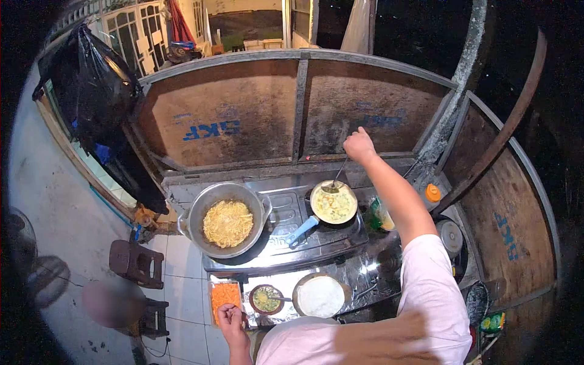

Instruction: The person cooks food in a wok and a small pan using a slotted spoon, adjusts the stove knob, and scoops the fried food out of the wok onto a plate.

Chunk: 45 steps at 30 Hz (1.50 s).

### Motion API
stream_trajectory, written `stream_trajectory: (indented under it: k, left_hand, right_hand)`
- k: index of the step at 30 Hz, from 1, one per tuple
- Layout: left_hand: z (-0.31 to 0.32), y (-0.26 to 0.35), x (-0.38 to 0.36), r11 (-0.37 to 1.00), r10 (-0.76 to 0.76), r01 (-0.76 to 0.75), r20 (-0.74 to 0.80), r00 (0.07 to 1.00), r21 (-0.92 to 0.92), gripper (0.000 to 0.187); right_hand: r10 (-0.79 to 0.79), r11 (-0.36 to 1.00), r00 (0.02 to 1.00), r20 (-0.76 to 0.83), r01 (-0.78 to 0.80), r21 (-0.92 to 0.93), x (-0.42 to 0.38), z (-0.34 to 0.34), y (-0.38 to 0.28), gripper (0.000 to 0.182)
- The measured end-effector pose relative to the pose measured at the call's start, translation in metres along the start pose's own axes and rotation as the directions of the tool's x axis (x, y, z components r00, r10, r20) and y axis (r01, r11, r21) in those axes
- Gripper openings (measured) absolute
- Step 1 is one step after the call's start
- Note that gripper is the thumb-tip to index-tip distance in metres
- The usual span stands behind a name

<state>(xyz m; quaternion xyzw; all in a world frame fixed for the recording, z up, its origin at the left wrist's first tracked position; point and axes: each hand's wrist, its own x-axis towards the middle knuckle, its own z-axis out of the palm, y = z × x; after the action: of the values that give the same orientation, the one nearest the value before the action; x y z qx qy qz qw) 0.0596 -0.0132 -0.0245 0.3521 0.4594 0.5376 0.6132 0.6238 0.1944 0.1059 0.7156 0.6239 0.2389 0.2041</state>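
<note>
My right hand [360,146] is closed round the upper end of a ladle [331,188], reaching over the stove's far side. The ladle's bowl rests in a pale, yellowish mixture with green bits, inside a small frying pan [316,210] with a light blue handle. My left hand [231,319] is at the near edge of a tray of shredded carrot [225,296], its fingers curled together; whether anything is between them is hidden. Right of it stand a brown mortar-like bowl [266,300] of yellow-green paste with a spoon, and a round plate of white powder [320,296].
A large pot of noodles [228,220] sits on the stove's left burner [283,255]. Wooden panels [225,115] wall the far side. An orange-capped container [432,193] and a lidded pot [450,237] stand right. Brown stools [137,263] and a blurred person [114,305] are left.
</note>
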Motion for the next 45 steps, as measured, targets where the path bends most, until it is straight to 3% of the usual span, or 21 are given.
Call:
stream_trajectory:
  k: [8,12,14,15,16,18,20,24,27,32,42,45]
  left_hand:
    - [-0.003,0.000,0.003,0.999,0.006,-0.005,0.017,1.000,-0.032,0.018]
    - [0.001,0.001,0.002,0.999,-0.022,0.023,0.039,0.999,-0.029,0.019]
    - [0.001,-0.006,0.004,0.999,-0.015,0.016,0.023,1.000,-0.040,0.020]
    - [0.003,-0.007,0.005,1.000,-0.026,0.026,0.028,0.999,-0.016,0.020]
    - [0.005,-0.007,0.006,0.999,-0.035,0.035,0.032,0.999,0.008,0.020]
    - [0.008,-0.004,0.004,0.998,-0.065,0.064,0.045,0.997,0.022,0.019]
    - [0.017,-0.001,0.004,0.995,-0.087,0.080,0.102,0.991,0.065,0.020]
    - [0.028,0.003,0.002,0.995,-0.095,0.087,0.160,0.983,0.054,0.021]
    - [0.023,-0.002,0.000,0.998,-0.066,0.066,0.190,0.980,0.003,0.021]
    - [0.011,0.007,-0.007,0.999,-0.047,0.046,0.119,0.992,0.009,0.021]
    - [-0.019,0.008,-0.021,1.000,-0.002,0.001,-0.030,1.000,-0.024,0.020]
    - [-0.023,0.008,-0.024,1.000,0.000,-0.001,-0.038,0.999,-0.027,0.020]
  right_hand:
    - [0.022,1.000,0.997,0.078,-0.023,0.017,-0.003,-0.024,-0.002,0.021]
    - [0.088,0.995,0.991,-0.100,-0.092,-0.039,-0.029,-0.014,0.012,0.022]
    - [0.088,0.996,0.991,-0.104,-0.091,-0.016,-0.052,-0.035,0.017,0.019]
    - [0.090,0.996,0.982,-0.164,-0.088,0.019,-0.062,-0.041,0.016,0.020]
    - [0.143,0.984,0.982,-0.125,-0.128,0.121,-0.071,-0.056,0.011,0.018]
    - [0.077,0.987,0.989,-0.127,-0.058,0.148,-0.087,-0.077,-0.001,0.016]
    - [-0.006,0.943,0.996,-0.092,0.037,0.332,-0.095,-0.092,-0.020,0.016]
    - [-0.138,0.852,0.986,-0.090,0.164,0.497,-0.098,-0.123,-0.088,0.018]
    - [-0.086,0.769,0.965,-0.249,0.223,0.599,-0.086,-0.107,-0.153,0.022]
    - [-0.091,0.832,0.954,-0.285,0.230,0.504,-0.066,-0.110,-0.232,0.018]
    - [-0.309,0.868,0.904,-0.296,0.396,0.300,-0.057,-0.189,-0.226,0.013]
    - [-0.398,0.864,0.887,-0.234,0.448,0.229,-0.037,-0.217,-0.236,0.013]
